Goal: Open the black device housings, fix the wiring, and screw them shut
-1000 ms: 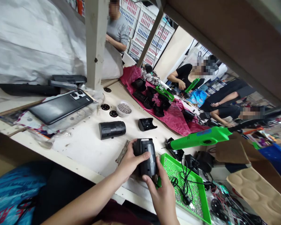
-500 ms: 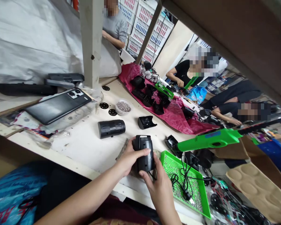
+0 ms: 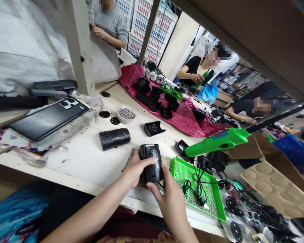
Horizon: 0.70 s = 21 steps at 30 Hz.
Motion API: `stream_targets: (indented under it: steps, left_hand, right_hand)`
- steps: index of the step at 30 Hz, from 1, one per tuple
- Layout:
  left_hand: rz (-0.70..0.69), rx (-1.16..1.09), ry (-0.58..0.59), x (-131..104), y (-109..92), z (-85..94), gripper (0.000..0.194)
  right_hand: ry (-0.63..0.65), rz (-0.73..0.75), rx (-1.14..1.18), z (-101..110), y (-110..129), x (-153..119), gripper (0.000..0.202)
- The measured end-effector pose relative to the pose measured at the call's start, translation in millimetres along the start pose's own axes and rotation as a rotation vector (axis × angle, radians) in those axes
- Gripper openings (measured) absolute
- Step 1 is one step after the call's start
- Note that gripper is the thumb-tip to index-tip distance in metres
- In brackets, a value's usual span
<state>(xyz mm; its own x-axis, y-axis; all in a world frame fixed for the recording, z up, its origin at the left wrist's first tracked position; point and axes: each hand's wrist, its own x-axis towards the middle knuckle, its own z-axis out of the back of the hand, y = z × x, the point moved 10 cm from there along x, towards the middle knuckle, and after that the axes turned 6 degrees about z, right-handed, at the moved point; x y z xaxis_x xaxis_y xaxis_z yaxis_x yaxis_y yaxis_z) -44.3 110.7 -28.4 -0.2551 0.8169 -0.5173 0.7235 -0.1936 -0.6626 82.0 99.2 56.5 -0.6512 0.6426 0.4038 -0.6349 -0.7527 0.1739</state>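
A black plastic housing (image 3: 152, 168) with small screw holes stands at the table's front, gripped from both sides. My left hand (image 3: 136, 168) is closed around its left side, with the thumb laid across the front. At its lower right, my right hand (image 3: 169, 189) holds it between thumb and fingers. A black cable comes out under the housing near my right hand. Behind it lie another black housing (image 3: 114, 138) and a hollow half shell (image 3: 154, 128). The green electric screwdriver (image 3: 218, 142) hangs to the right, its tip hidden near a black part (image 3: 181, 147).
A green tray (image 3: 219, 202) of screws with a cable is right of my hands. Farther back are a bowl of small metal pieces (image 3: 126, 114), a phone (image 3: 49, 118) and black parts on pink plastic (image 3: 192, 126). Several co-workers sit beyond. A post (image 3: 76, 47) rises at left.
The camera view has shifted a little, so the table things appear farther left. Both hands keep their hold on the housing. A co-worker's arm with a green tool has moved.
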Motion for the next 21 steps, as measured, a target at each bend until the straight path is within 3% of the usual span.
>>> stream_targets:
  steps: [6, 11, 15, 21]
  left_hand:
    - [-0.002, 0.022, -0.002, -2.1, 0.8, 1.3, 0.058]
    - [0.002, 0.03, 0.032, -5.3, 0.8, 0.1, 0.064]
    - [-0.014, 0.011, 0.047, -5.0, -1.9, 1.1, 0.07]
    - [0.032, -0.027, 0.048, -2.6, -0.5, 1.3, 0.079]
  right_hand:
    - [0.063, -0.039, 0.131, 1.3, 1.4, 6.5, 0.058]
    - [0.06, -0.064, 0.213, -6.6, 4.8, 14.0, 0.08]
    - [0.074, -0.091, 0.246, -18.3, 4.8, 11.1, 0.076]
    - [0.083, -0.118, 0.275, -20.1, 0.6, 7.0, 0.078]
